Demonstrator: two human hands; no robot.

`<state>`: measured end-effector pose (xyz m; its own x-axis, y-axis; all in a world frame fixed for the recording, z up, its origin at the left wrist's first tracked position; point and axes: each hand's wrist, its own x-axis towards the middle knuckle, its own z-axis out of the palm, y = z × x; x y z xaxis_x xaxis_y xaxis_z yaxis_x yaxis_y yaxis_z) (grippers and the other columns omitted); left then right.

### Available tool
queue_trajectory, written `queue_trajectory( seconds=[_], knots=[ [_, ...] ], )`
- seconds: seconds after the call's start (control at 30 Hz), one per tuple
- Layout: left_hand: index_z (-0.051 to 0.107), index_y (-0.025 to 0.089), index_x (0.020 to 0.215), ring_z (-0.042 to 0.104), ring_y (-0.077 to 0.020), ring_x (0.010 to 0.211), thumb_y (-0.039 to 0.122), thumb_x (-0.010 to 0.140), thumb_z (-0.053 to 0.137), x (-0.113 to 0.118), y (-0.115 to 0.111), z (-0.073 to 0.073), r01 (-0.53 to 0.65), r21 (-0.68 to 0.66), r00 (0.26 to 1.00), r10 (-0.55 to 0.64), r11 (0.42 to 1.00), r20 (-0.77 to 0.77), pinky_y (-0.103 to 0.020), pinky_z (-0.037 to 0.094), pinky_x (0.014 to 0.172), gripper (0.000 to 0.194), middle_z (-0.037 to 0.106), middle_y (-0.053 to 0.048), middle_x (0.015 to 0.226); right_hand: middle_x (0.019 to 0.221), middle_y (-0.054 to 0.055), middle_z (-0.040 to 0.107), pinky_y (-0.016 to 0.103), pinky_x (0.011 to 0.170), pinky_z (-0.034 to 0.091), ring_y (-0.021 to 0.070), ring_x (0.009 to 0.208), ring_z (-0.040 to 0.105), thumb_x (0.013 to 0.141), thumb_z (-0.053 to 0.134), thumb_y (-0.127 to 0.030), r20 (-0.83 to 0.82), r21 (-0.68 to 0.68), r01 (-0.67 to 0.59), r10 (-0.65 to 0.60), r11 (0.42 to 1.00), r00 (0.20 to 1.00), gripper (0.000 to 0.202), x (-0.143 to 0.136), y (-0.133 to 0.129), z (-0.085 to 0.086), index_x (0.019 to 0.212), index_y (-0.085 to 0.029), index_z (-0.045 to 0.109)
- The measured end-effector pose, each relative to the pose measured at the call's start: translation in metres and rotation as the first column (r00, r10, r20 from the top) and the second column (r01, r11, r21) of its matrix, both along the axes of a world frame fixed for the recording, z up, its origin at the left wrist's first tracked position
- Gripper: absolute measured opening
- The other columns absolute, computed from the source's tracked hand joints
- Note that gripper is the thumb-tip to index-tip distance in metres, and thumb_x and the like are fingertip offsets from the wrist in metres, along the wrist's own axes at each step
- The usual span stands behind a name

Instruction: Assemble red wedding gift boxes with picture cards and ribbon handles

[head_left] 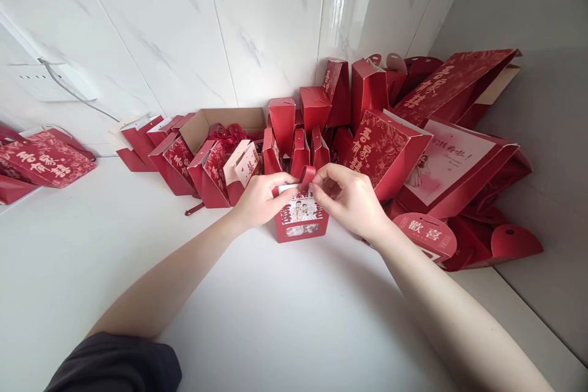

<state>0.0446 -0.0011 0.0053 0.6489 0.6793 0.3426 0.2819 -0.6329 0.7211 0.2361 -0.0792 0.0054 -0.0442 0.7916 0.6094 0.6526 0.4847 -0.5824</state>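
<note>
A small red gift box (302,217) stands upright on the white table in front of me, with a cartoon couple printed on its face and a clear window below. A red ribbon (307,176) loops up from its top. My left hand (264,199) is closed at the box's upper left corner, thumb along the top edge, fingers partly hidden behind it. My right hand (346,196) pinches the ribbon at the upper right of the box; the fingertips partly cover the spot.
Red gift boxes (294,116) crowd behind, with larger ones (381,147) piled at the right. A cardboard carton (229,115) holds red ribbons. More red boxes (50,156) lie at far left. A socket (57,82) with a cable is on the tiled wall.
</note>
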Motion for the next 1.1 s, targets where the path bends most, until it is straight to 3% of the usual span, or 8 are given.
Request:
queue_trajectory(
  seconds=[0.2, 0.4, 0.57, 0.67, 0.8, 0.87, 1.0, 1.1],
  knots=[
    [0.068, 0.018, 0.096, 0.066, -0.0165, 0.087, 0.029, 0.092, 0.056, -0.001, 0.001, -0.003, 0.022, -0.005, 1.0, -0.022, 1.0, -0.003, -0.025, 0.049, 0.077, 0.016, 0.071, -0.001, 0.092, 0.081, 0.0, 0.064, 0.025, 0.062, 0.044, 0.0125, 0.065, 0.056, 0.087, 0.057, -0.017, 0.03, 0.022, 0.029, -0.03, 0.999, 0.999, 0.005, -0.003, 0.0, -0.003, 0.085, -0.021, 0.056],
    [0.062, 0.017, 0.093, 0.058, -0.0132, 0.073, 0.03, 0.092, 0.054, -0.001, -0.003, -0.004, 0.039, 0.094, 0.999, -0.039, 0.995, -0.004, -0.024, 0.045, 0.07, 0.015, 0.065, 0.0, 0.081, 0.083, 0.003, 0.065, 0.028, 0.063, 0.046, 0.0157, 0.069, 0.059, 0.089, 0.056, -0.02, 0.052, -0.004, 0.044, -0.044, 0.999, 0.998, 0.003, -0.003, 0.0, -0.005, 0.088, -0.023, 0.055],
    [0.063, 0.018, 0.089, 0.059, -0.0132, 0.072, 0.033, 0.086, 0.064, 0.001, -0.003, -0.011, -0.045, 0.122, 0.999, 0.045, 0.991, 0.006, -0.025, 0.046, 0.07, 0.015, 0.066, 0.001, 0.08, 0.082, 0.002, 0.063, 0.028, 0.062, 0.045, 0.0154, 0.068, 0.058, 0.092, 0.054, -0.022, 0.049, -0.023, 0.037, -0.036, 0.999, 0.998, 0.002, -0.003, 0.001, -0.005, 0.091, -0.023, 0.055],
    [0.064, 0.017, 0.088, 0.059, -0.0132, 0.074, 0.03, 0.086, 0.064, 0.003, -0.003, -0.012, -0.054, 0.105, 0.998, 0.052, 0.993, 0.028, -0.025, 0.046, 0.07, 0.012, 0.068, 0.0, 0.082, 0.082, 0.003, 0.061, 0.029, 0.062, 0.045, 0.016, 0.069, 0.056, 0.094, 0.053, -0.023, 0.067, 0.033, 0.054, -0.056, 0.998, 0.996, 0.004, -0.003, 0.003, -0.007, 0.092, -0.022, 0.056],
    [0.066, 0.016, 0.084, 0.059, -0.0137, 0.072, 0.03, 0.085, 0.065, 0.005, -0.004, -0.01, -0.052, 0.057, 0.998, 0.05, 0.997, 0.021, -0.025, 0.046, 0.068, 0.013, 0.067, 0.0, 0.078, 0.092, 0.007, 0.059, 0.035, 0.076, 0.047, 0.0213, 0.086, 0.057, 0.093, 0.053, -0.022, 0.112, 0.148, 0.061, -0.079, 0.987, 0.991, 0.006, -0.003, 0.005, -0.008, 0.09, -0.021, 0.058],
    [0.068, 0.016, 0.085, 0.06, -0.0146, 0.073, 0.03, 0.085, 0.066, 0.006, -0.005, -0.009, -0.045, 0.031, 0.999, 0.044, 0.999, 0.02, -0.026, 0.047, 0.068, 0.014, 0.068, -0.001, 0.077, 0.096, 0.007, 0.06, 0.036, 0.079, 0.047, 0.0214, 0.089, 0.057, 0.093, 0.053, -0.022, 0.065, 0.124, 0.017, -0.025, 0.992, 0.998, 0.006, -0.003, 0.005, -0.007, 0.091, -0.022, 0.058],
    [0.07, 0.016, 0.089, 0.063, -0.0158, 0.075, 0.031, 0.085, 0.066, 0.006, -0.006, -0.009, -0.032, -0.01, 0.999, 0.032, 0.999, 0.039, -0.027, 0.049, 0.07, 0.016, 0.07, -0.003, 0.081, 0.09, 0.004, 0.064, 0.032, 0.073, 0.049, 0.0183, 0.081, 0.06, 0.094, 0.057, -0.03, -0.183, -0.071, -0.122, 0.108, 0.99, 0.977, 0.008, -0.002, 0.006, -0.007, 0.092, -0.022, 0.059],
    [0.069, 0.016, 0.089, 0.062, -0.0151, 0.074, 0.033, 0.085, 0.066, 0.006, -0.006, -0.01, -0.034, -0.022, 0.998, 0.034, 0.999, 0.043, -0.026, 0.048, 0.068, 0.017, 0.07, -0.002, 0.081, 0.087, 0.002, 0.065, 0.032, 0.073, 0.05, 0.0175, 0.079, 0.061, 0.091, 0.064, -0.035, -0.299, -0.131, -0.166, 0.121, 0.977, 0.946, 0.014, -0.003, 0.007, -0.01, 0.089, -0.022, 0.06]
  ],
)
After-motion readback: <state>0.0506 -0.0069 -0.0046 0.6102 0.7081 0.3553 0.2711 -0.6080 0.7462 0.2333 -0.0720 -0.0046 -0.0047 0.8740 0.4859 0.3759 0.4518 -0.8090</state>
